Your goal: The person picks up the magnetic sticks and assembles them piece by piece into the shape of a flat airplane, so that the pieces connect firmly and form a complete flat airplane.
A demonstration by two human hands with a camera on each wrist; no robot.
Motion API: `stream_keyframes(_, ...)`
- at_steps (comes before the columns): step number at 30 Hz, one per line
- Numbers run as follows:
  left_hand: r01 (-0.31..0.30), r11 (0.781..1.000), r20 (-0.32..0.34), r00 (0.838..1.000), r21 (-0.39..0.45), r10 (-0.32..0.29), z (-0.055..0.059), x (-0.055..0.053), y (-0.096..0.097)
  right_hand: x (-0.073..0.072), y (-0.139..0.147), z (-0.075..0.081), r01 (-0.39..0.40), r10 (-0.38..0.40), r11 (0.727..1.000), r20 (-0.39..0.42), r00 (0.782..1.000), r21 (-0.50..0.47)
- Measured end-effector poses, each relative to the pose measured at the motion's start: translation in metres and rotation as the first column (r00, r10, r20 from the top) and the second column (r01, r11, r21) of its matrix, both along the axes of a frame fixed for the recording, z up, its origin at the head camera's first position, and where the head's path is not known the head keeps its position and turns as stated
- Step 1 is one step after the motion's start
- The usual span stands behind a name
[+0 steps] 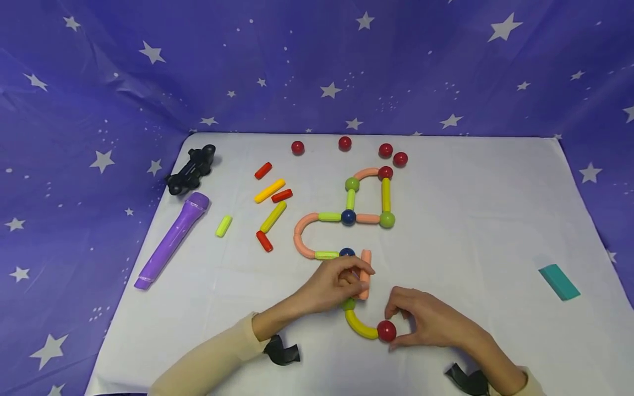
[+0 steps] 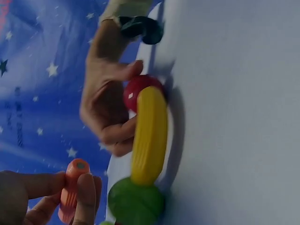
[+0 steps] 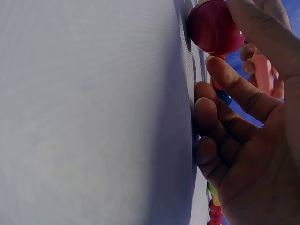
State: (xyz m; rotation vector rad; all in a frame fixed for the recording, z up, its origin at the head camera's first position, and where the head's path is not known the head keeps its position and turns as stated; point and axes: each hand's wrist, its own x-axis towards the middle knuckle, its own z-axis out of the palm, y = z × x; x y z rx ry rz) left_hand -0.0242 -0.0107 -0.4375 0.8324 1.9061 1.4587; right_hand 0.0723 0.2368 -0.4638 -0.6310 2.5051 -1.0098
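Observation:
My left hand [image 1: 329,286] pinches a straight peach magnetic rod [image 1: 365,258] between thumb and fingers, beside the lower part of a chain of rods and balls. In the left wrist view the rod [image 2: 69,199] stands nearly upright, its end showing. Curled round a red ball [image 1: 387,331], my right hand [image 1: 436,319] has thumb and index finger on opposite sides of it. That ball joins the end of a curved yellow rod [image 1: 360,325], whose other end meets a green ball [image 1: 349,303]. A blue ball [image 1: 346,252] is partly covered by the left hand.
The chain continues upward through a peach curve [image 1: 300,236] to a closed loop with a blue ball [image 1: 349,217]. Loose red balls [image 1: 344,143] lie at the back. Short rods [image 1: 269,191], a purple tube [image 1: 173,242] and a black object [image 1: 192,169] are left; a teal block [image 1: 559,282] is right.

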Motion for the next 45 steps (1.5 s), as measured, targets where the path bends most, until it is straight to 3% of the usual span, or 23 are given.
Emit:
stream_keyframes(7, 0.068, 0.991, -0.086, 0.993, -0.118, -0.078, -0.005, 0.004, 0.028, 0.000, 0.002, 0.000, 0.005, -0.002, 0.999, -0.052, 0.999, 0.046)
stream_keyframes(11, 0.089, 0.972, -0.148, 0.981, -0.216, -0.123, -0.003, 0.005, 0.036, 0.000, 0.005, -0.001, 0.004, 0.004, 0.997, -0.118, 0.993, 0.072)
stream_keyframes(16, 0.134, 0.952, -0.178, 0.966, -0.274, -0.187, -0.001, 0.006, 0.041, -0.001, 0.012, 0.001, -0.008, 0.015, 0.998, -0.117, 0.993, 0.064)
stream_keyframes(24, 0.209, 0.929, -0.161, 0.950, -0.307, -0.267, -0.003, 0.010, 0.043, -0.008, 0.026, 0.007, 0.000, 0.006, 0.996, -0.064, 0.998, 0.087)
stream_keyframes(31, 0.216, 0.922, -0.212, 0.933, -0.321, -0.292, -0.006, 0.011, 0.044, -0.009, 0.029, 0.005, -0.002, 0.008, 0.996, -0.062, 0.998, 0.087)
stream_keyframes(45, 0.240, 0.900, -0.219, 0.917, -0.363, -0.333, -0.006, 0.011, 0.046, -0.005, 0.028, 0.005, 0.022, -0.014, 0.994, -0.078, 0.997, 0.103)
